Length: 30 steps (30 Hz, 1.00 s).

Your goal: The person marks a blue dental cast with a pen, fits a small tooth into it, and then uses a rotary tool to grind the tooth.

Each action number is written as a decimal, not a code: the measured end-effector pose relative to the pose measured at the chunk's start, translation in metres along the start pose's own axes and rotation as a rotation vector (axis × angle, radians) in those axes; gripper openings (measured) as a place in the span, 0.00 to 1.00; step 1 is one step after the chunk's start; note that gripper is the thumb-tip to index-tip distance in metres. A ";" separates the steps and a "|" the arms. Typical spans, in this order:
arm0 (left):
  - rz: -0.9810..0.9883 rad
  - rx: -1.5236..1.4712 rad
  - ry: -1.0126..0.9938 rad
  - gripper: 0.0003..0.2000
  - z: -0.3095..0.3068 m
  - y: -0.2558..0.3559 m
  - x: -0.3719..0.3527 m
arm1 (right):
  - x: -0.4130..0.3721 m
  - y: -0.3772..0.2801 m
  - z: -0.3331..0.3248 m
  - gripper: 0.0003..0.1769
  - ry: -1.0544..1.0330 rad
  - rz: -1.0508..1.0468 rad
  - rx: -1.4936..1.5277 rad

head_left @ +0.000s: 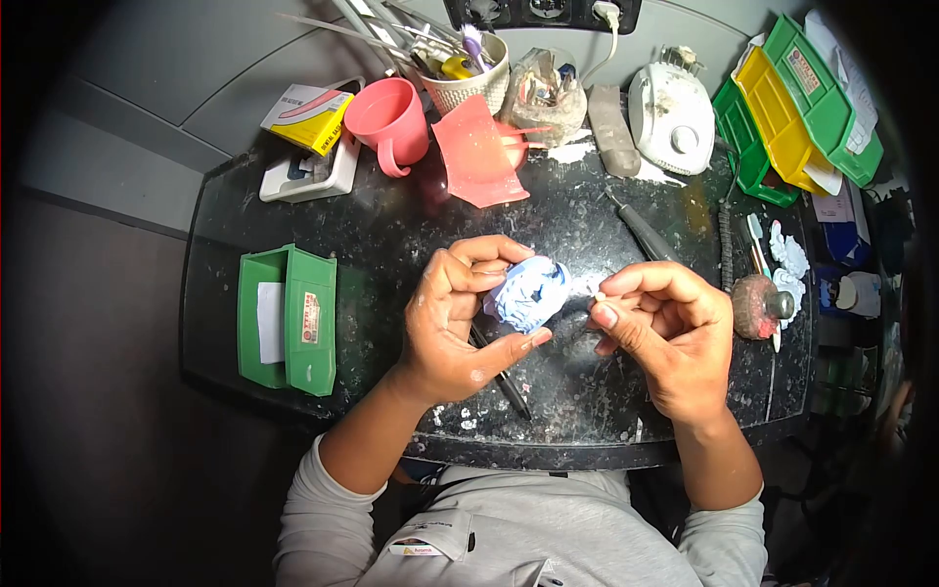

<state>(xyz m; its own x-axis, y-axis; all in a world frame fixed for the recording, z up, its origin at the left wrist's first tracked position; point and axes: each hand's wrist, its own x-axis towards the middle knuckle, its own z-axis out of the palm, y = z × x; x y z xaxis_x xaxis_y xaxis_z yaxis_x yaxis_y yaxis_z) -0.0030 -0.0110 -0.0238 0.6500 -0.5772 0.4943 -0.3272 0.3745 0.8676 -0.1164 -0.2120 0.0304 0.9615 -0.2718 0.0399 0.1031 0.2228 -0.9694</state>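
My left hand [445,328] is closed around a lumpy, light blue plaster cast [529,293], thumb below and fingers above. Dark marks show on the cast's upper right side. Just to the right, my right hand [665,328] pinches thumb and forefinger together. A tiny pale bit shows at those fingertips, too small to name. The two hands are apart, both over the black worktop [381,259]. A dark pen-like tool [511,393] lies on the worktop, partly under my left hand.
On the left stands a green bin [311,342]. A pink mug [388,122], a pink sheet [476,161], a tool pot [469,90] and a white machine [672,117] line the back. A grey handpiece [641,227], a small burner-like jar [758,308] and stacked bins [782,108] are at right.
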 end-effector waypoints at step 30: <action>0.227 0.325 -0.060 0.35 0.007 -0.006 -0.005 | -0.003 0.018 0.023 0.09 0.048 -0.288 -0.455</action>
<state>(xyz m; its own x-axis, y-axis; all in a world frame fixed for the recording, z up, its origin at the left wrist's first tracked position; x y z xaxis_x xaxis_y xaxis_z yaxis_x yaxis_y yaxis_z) -0.0090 -0.0157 -0.0312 0.4981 -0.5512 0.6694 -0.6643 0.2536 0.7031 -0.1113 -0.1857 0.0183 0.8971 -0.3064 0.3183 0.2295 -0.2924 -0.9283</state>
